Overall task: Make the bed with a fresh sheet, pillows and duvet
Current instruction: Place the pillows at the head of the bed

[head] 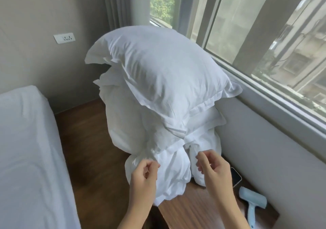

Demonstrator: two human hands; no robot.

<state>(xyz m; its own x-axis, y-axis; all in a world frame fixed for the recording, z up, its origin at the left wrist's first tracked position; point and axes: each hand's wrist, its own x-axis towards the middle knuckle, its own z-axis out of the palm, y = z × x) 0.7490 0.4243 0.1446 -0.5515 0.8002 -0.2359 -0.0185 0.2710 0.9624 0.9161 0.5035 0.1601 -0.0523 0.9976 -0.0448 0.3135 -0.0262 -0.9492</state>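
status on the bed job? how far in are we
Done: a white sheet already covers the mattress at left. In hand: both hands reach the piled bedding on the wooden table; the left hand touches a fold of the white duvet, the right hand hovers beside it, fingers curled. Left: the top pillow, the pillows under it and the duvet are all off the bed.
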